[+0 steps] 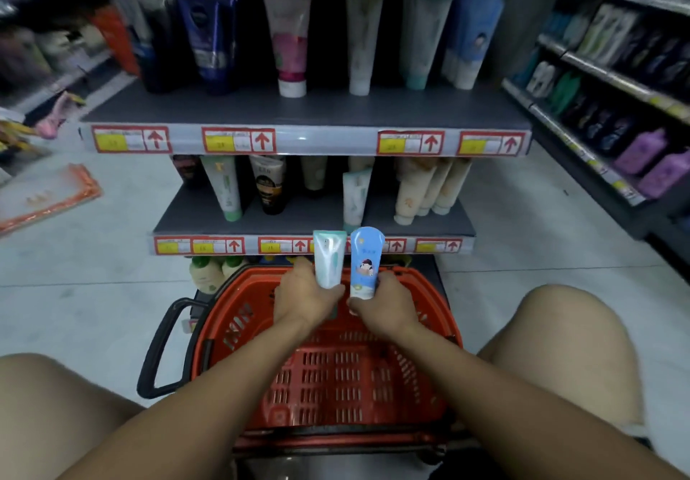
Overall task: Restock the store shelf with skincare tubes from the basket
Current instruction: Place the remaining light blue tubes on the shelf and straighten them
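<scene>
My left hand (pixel 304 294) grips a pale teal skincare tube (pixel 328 259), held upright with its cap down. My right hand (pixel 388 304) grips a blue tube with a cartoon face (pixel 366 261), also upright. Both hands hover over the far end of the red basket (pixel 239 330), which sits on the floor between my knees. Just beyond stands the store shelf: its lower board (pixel 298 214) holds several tubes, and its upper board (pixel 306 109) holds a row of larger tubes.
A black basket handle (pixel 158 352) hangs off the left side. Green-capped bottles (pixel 203 274) stand on the lowest level behind the basket. Another shelving unit (pixel 605 113) runs along the right. Orange-edged packages (pixel 44 195) lie on the floor at left.
</scene>
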Demonstrator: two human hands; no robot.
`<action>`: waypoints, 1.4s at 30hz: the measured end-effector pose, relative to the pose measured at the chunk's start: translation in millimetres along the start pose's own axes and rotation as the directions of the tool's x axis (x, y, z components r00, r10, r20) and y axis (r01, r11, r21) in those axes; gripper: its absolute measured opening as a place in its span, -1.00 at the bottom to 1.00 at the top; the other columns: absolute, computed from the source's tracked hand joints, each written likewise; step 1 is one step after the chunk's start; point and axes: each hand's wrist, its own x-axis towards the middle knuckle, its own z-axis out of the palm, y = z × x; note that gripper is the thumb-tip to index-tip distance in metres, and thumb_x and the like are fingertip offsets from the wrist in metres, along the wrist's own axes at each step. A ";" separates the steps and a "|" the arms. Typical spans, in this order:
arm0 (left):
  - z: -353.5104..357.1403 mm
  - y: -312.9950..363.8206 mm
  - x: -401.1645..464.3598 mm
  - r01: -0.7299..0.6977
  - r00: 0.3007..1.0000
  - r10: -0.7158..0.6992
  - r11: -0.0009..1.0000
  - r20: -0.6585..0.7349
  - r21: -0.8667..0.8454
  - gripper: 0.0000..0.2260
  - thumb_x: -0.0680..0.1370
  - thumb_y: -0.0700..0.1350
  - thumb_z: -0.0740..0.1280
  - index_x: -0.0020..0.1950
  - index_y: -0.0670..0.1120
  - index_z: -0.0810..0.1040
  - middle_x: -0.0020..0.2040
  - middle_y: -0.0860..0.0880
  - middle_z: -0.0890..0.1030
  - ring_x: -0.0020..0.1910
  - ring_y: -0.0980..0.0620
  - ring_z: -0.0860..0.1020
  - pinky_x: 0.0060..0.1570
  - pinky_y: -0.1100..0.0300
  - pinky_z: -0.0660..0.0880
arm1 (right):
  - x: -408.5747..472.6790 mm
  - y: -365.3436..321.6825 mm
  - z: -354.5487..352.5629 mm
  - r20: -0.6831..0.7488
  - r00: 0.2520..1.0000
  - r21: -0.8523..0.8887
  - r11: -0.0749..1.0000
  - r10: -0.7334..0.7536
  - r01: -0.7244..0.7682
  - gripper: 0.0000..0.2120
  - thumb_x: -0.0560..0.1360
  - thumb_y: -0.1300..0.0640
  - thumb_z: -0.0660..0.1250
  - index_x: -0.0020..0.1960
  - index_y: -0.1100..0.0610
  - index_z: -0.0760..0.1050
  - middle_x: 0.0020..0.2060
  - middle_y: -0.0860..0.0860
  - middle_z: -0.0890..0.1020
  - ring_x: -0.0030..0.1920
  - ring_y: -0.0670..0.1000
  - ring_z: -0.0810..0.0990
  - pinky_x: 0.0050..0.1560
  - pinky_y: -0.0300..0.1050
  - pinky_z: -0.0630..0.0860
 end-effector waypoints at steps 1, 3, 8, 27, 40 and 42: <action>-5.2 7.7 -1.9 -0.025 0.999 0.024 1.000 -0.023 -0.013 -0.53 0.38 0.12 0.56 0.09 -0.07 0.44 -0.05 -0.01 0.61 -0.04 -0.09 0.64 -0.24 0.11 0.50 | -1.5 -3.5 -6.7 -0.019 1.000 0.005 1.000 -0.023 0.023 -0.54 0.34 -0.02 0.55 0.15 0.05 0.46 0.03 0.01 0.67 -0.05 0.04 0.66 -0.05 0.00 0.63; -14.8 22.3 -4.2 -0.073 0.995 0.071 0.997 -0.069 -0.031 -0.54 0.37 0.12 0.56 0.07 -0.07 0.45 -0.06 -0.01 0.62 -0.04 -0.09 0.64 -0.24 0.09 0.54 | -5.0 -11.2 -22.3 -0.061 0.996 0.003 0.998 -0.064 0.065 -0.53 0.35 -0.02 0.55 0.15 0.06 0.45 0.02 0.00 0.66 -0.06 0.03 0.66 -0.08 0.01 0.64; -34.2 60.6 -6.9 -0.200 0.968 0.190 0.978 -0.163 -0.052 -0.54 0.38 0.18 0.56 0.03 -0.02 0.41 -0.08 0.02 0.61 -0.08 -0.03 0.63 -0.28 0.09 0.54 | -9.1 -25.9 -68.0 -0.171 0.976 -0.002 0.990 -0.136 0.138 -0.60 0.36 -0.04 0.53 0.09 0.01 0.45 -0.02 -0.04 0.65 -0.11 -0.01 0.63 -0.16 -0.03 0.62; -50.5 218.2 7.8 -0.504 0.832 0.439 0.854 -0.339 -0.131 -0.59 0.40 0.16 0.55 0.05 0.08 0.41 -0.04 0.14 0.58 -0.01 0.13 0.59 -0.19 0.18 0.57 | 33.2 -64.7 -221.7 -0.496 0.806 0.045 0.917 -0.323 0.396 -0.62 0.35 -0.12 0.54 0.03 -0.09 0.44 -0.07 -0.16 0.64 -0.11 -0.15 0.64 -0.14 0.03 0.65; -56.3 283.6 82.2 -0.525 0.782 0.422 0.843 -0.459 -0.119 -0.57 0.43 0.16 0.54 0.12 0.02 0.43 0.04 0.05 0.62 0.01 0.04 0.62 -0.12 0.13 0.57 | 120.7 -83.7 -269.4 -0.576 0.730 -0.035 0.904 -0.367 0.427 -0.61 0.38 -0.09 0.52 0.09 -0.12 0.39 -0.03 -0.11 0.63 -0.10 -0.09 0.64 -0.11 0.06 0.65; -52.6 288.8 93.2 -0.521 0.789 0.414 0.843 -0.453 -0.136 -0.56 0.43 0.14 0.55 0.14 0.01 0.44 0.04 0.02 0.62 0.02 0.02 0.62 -0.13 0.13 0.57 | 132.5 -82.9 -271.1 -0.581 0.727 -0.044 0.906 -0.366 0.421 -0.62 0.38 -0.08 0.52 0.08 -0.11 0.41 -0.04 -0.11 0.63 -0.11 -0.09 0.64 -0.12 0.06 0.65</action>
